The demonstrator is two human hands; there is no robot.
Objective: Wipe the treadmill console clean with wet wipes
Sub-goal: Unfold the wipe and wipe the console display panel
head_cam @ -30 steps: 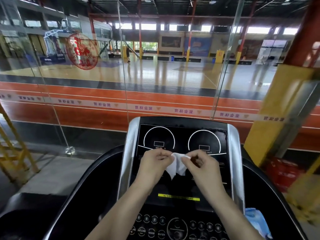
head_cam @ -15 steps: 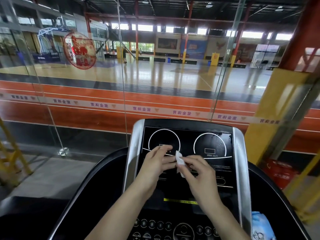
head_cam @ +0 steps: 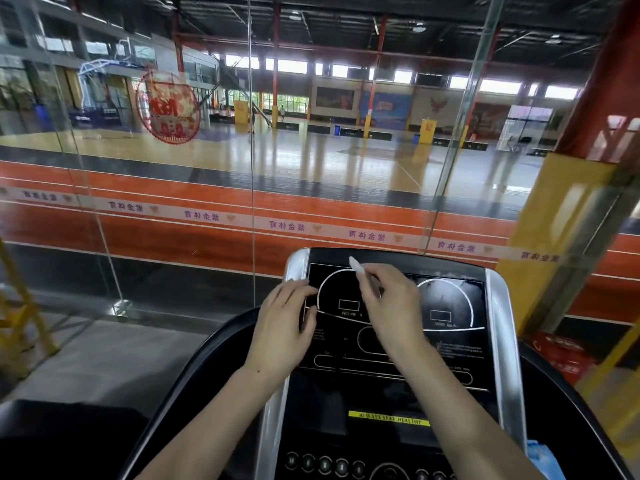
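The treadmill console point(head_cam: 398, 341) is showing a yellow strip point(head_cam: 389, 419) near its lower edge whose black lettering is ending in "HEALTHY"; the words before it are blurring out. Small white captions under the console's two dial rings are staying too tiny to read. Beyond the console, a white band point(head_cam: 284, 226) on the glass wall is repeating mirrored Chinese characters.

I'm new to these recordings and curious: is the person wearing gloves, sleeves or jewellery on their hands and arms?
No. The left hand and right hand are bare, with no gloves, rings or watch visible. Both forearms are uncovered as far as the picture shows; no sleeve comes into view.
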